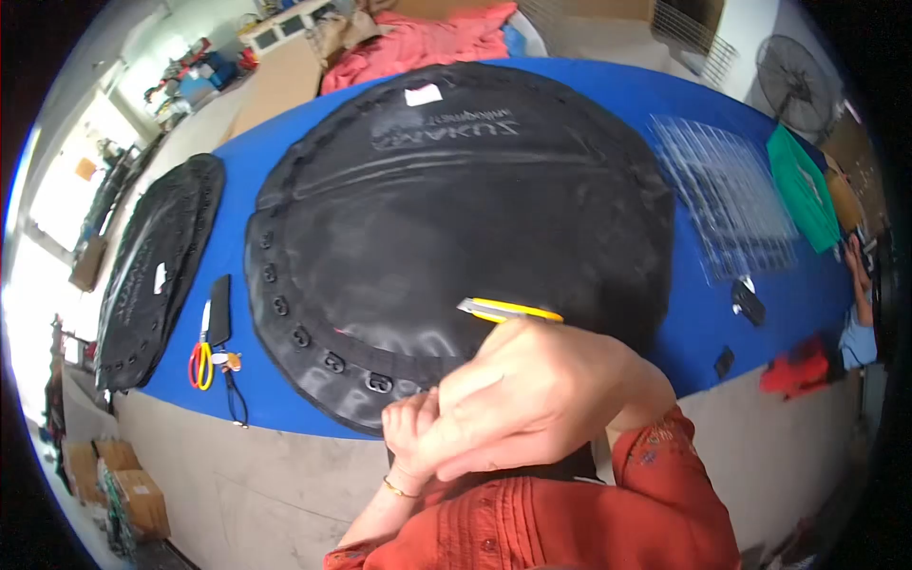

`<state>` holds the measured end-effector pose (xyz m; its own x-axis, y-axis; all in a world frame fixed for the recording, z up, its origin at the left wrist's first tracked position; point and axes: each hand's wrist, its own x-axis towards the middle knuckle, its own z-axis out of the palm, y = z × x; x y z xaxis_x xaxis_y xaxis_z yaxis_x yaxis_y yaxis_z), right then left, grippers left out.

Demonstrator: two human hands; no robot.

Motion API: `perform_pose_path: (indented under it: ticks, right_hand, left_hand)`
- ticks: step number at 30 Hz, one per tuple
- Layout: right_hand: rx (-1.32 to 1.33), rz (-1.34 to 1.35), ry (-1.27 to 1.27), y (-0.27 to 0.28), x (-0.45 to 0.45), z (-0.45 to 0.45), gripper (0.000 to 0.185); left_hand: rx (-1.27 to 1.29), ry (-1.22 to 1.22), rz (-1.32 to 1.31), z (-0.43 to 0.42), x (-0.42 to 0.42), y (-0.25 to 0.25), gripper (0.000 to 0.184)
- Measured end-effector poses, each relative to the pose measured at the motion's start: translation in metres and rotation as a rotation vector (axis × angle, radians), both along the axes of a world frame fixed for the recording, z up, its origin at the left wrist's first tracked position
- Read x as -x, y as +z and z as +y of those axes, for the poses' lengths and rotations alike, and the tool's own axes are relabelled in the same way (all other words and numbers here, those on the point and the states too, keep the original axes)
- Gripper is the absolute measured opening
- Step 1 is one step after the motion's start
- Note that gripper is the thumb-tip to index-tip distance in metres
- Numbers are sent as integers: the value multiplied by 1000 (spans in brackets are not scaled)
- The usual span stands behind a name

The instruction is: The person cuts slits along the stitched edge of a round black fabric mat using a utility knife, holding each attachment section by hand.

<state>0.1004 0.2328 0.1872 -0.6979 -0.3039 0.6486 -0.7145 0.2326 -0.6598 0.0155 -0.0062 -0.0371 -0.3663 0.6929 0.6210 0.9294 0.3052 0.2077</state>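
A large round black trampoline mat point(456, 218), with metal rings along its edge and white lettering, lies on the blue table. At its near edge my left hand point(410, 427) is closed, its fingers curled at the rim and partly covered by my right hand. My right hand point(532, 394) is raised close to the camera in a closed grip; what it holds, if anything, is hidden. Just beyond its knuckles shows a yellow utility knife point(513, 310) with its blade out to the left, seemingly lying on the mat.
To the left are a folded black mat point(157, 266), scissors point(201, 356) and a black strip point(219, 309). Clear plastic packets point(727, 195), a green bag point(803, 185) and a small black item point(748, 302) sit at right. Another person's arm point(858, 271) shows at far right.
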Motion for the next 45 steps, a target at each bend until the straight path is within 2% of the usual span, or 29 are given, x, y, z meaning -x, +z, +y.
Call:
perform_pose_path:
  ticks: [1, 2, 3, 4, 5, 6, 7, 11, 12, 14, 15, 18, 21, 22, 23, 27, 38, 44, 45]
  right_hand:
    - [22, 96, -96, 8, -5, -2, 13]
    - [-226, 217, -204, 11, -11, -3, 8]
    - [-479, 327, -305, 8, -16, -5, 13]
    - [-251, 465, -356, 1, -14, -17, 20]
    - [-328, 449, -354, 2, -26, -19, 11]
    - [-411, 452, -338, 7, -32, -19, 13]
    - [-460, 623, -500, -1, -23, -29, 16]
    - [-271, 423, -443, 30, -42, -2, 12]
    - [-272, 421, -445, 24, -39, -9, 12]
    - [-74, 607, -579, 7, -32, -32, 9]
    - [-138, 621, -590, 7, -33, -30, 9]
    - [1, 577, -585, 9, -32, -36, 10]
    - [27, 563, -542, 11, -34, -38, 11]
    - [44, 551, -524, 12, -34, -38, 11]
    - [69, 539, -503, 14, -35, -39, 11]
    - [192, 509, -400, 20, -40, -42, 13]
    - [198, 337, -391, 24, -44, -39, 19]
    - [173, 217, -450, 20, -43, -37, 21]
    - [130, 348, -438, 15, -38, -38, 15]
  left_hand:
    - [-15, 7, 21, 2, 0, 0, 42]
    - [-24, 13, 34, 3, 0, -2, 41]
    - [-28, 28, 54, 2, 1, -5, 40]
    - [-25, 39, 74, 2, 1, -11, 41]
    - [-57, 82, 110, 2, 0, -22, 38]
    - [-111, 36, 74, 7, -1, -10, 35]
    - [-91, 49, 58, 10, -6, 3, 36]
    - [-146, 63, 125, 5, 3, -18, 32]
    - [-135, 54, 115, 7, 2, -12, 33]
    - [-117, 60, 81, 5, 0, -13, 35]
    - [-113, 58, 78, 5, -2, -11, 35]
    - [-35, 9, -41, 4, -6, 9, 40]
    - [7, 6, -50, 2, -4, 7, 43]
    - [49, 12, 36, 3, -3, 13, 43]
    - [-41, 66, 81, 4, -3, -10, 43]
    - [-29, 18, 8, 9, -5, 15, 43]
    - [-41, 8, -8, 8, -4, 13, 41]
    - [-65, 36, 103, 5, 0, -8, 43]
    - [-57, 48, 105, 4, 0, -10, 42]
